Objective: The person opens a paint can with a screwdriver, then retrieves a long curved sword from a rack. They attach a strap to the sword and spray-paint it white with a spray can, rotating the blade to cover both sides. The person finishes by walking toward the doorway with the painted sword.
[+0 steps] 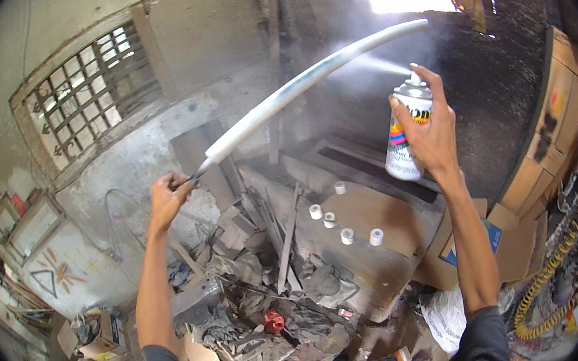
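Note:
My left hand point(172, 198) is closed in a pinch on the thin dark end of a long, gently curved pole point(279, 102). The pole is mostly white, with darker grey-blue patches along its middle, and slants up to the right. In my right hand point(433, 123) is a white spray paint can point(407, 133), held upright, its label striped with colours. My index finger presses the nozzle. A pale mist point(383, 66) leaves it toward the pole's upper right stretch and clouds the air behind.
Several small white cylinders point(347, 235) stand on a surface with a cardboard sheet point(387, 212). Below lies a heap of dark rags point(264, 328) with a red object point(274, 321). A yellow coiled hose point(536, 309) hangs at right. Cardboard point(556, 126) leans against the right wall.

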Motion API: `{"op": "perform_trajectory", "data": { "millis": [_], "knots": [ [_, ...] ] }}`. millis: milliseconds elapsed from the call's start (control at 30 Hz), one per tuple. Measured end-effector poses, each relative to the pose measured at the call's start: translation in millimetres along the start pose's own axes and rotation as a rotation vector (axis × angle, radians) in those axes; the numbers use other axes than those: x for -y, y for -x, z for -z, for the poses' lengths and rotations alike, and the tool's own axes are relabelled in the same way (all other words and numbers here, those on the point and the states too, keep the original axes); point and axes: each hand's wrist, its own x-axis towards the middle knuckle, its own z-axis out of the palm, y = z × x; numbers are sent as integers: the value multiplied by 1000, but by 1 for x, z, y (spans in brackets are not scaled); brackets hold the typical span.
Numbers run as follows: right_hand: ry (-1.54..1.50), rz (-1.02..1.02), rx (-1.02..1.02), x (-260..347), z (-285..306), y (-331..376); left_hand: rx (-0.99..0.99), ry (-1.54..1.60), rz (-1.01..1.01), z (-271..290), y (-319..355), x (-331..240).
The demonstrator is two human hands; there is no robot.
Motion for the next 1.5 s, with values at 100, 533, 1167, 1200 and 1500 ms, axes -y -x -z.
{"op": "perform_trajectory", "data": {
  "millis": [100,533,1167,1200,1500],
  "knots": [
    [-37,29,51,12,-24,15,5,15,-17,-6,-20,-3],
    [-200,172,316,64,-118,94,-84,90,-76,-42,-75,3],
    [-201,-62,-128,-42,-65,-48,-171,-63,-78,19,-33,-1],
    [-168,-77,-170,-45,-55,-54,-174,-87,-79,28,-26,-1],
    [-20,-4,-330,-92,37,-113,-185,44,22,114,29,47]
  ]
}}
